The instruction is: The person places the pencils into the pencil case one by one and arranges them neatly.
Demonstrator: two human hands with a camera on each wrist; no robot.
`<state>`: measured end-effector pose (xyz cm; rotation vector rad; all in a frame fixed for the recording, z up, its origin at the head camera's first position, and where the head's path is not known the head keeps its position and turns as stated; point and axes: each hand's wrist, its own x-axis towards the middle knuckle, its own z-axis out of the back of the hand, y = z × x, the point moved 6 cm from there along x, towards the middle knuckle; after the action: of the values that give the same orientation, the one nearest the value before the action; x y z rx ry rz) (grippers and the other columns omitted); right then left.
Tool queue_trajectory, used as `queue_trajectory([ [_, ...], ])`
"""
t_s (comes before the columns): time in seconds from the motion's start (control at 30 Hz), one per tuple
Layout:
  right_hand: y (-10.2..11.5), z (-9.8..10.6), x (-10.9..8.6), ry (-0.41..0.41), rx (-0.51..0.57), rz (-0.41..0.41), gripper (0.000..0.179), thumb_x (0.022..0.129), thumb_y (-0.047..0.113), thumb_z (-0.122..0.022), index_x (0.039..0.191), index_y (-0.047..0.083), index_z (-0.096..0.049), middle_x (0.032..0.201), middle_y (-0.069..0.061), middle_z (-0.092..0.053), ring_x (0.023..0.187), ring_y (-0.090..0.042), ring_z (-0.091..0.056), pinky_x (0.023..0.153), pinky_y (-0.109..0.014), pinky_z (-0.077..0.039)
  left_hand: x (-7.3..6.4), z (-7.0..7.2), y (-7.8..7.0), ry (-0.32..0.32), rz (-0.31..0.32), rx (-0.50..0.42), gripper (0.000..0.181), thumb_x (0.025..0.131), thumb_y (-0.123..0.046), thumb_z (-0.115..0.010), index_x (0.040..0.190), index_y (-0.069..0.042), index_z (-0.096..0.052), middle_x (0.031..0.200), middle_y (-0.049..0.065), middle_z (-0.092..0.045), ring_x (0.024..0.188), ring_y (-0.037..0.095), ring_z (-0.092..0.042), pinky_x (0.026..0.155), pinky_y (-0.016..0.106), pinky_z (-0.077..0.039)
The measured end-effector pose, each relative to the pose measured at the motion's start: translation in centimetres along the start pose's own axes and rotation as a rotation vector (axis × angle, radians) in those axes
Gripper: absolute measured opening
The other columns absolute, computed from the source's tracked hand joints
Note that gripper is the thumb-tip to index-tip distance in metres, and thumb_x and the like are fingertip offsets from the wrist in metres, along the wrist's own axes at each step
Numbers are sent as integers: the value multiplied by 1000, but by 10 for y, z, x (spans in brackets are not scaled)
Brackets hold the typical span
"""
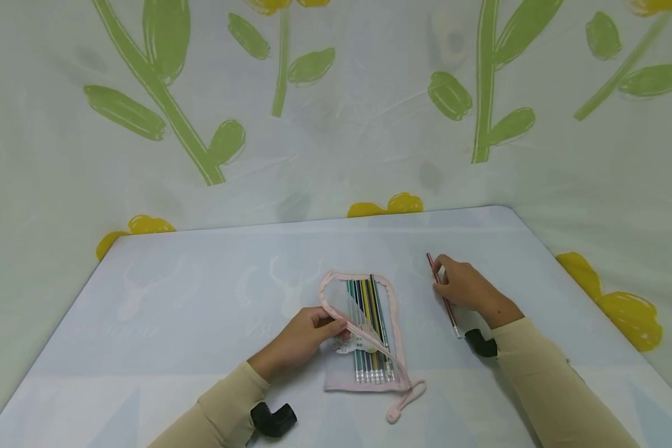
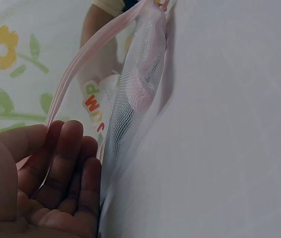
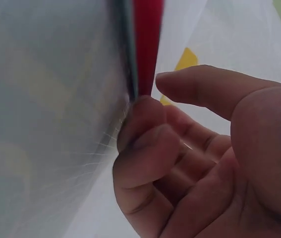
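My left hand [image 1: 302, 341] pinches the pink zip edge of a see-through mesh pencil pouch [image 1: 336, 384] between thumb and fingers, lifting its upper layer. Several dark, green, white and yellow pencils [image 1: 372, 311] lie side by side in it. Close up in the left wrist view, the pink edge [image 2: 83, 52] runs up from my fingertips. My right hand [image 1: 463, 285] is at a red pencil [image 1: 450, 314] lying on the table right of the pouch. In the right wrist view, curled fingers touch the red pencil [image 3: 147, 44] while the thumb stands slightly apart from it.
A white card with coloured letters [image 2: 93, 106] is by the pouch. The pouch's pink cord with a bead [image 1: 393, 415] trails toward the table's front. The pale table [image 1: 173, 298] meets a flower-patterned cloth [image 1: 358, 143] behind it. Black curved pieces [image 1: 274, 420] sit at both wrists.
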<state>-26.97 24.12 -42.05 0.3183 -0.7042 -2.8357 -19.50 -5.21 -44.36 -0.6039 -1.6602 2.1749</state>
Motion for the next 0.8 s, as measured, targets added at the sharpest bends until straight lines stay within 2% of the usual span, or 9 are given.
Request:
queue_trajectory([
  [0.23, 1, -3, -1, 33, -16, 2, 37, 94, 8, -57, 127, 0, -43, 75, -5, -57, 60, -15, -51, 54, -30, -41, -1, 0, 2, -1, -4, -11, 29, 102, -24, -57, 113, 0, -69, 100, 11, -75, 100, 11, -67, 97, 26, -48],
  [0.57, 2, -6, -4, 60, -76, 13, 41, 97, 8, -53, 135, 1, -39, 77, -5, -54, 60, -15, -47, 55, -29, -40, 0, 0, 2, 5, 5, -6, 29, 103, -26, -57, 114, -2, -69, 100, 10, -75, 102, 11, -67, 100, 29, -47],
  [0.8, 7, -5, -5, 52, -60, 21, 51, 95, 5, -53, 142, -1, -33, 80, -6, -58, 62, -16, -51, 56, -30, -43, -1, 0, 2, 1, -5, -6, 29, 103, -25, -57, 113, -1, -70, 99, 11, -75, 102, 12, -67, 99, 28, -48],
])
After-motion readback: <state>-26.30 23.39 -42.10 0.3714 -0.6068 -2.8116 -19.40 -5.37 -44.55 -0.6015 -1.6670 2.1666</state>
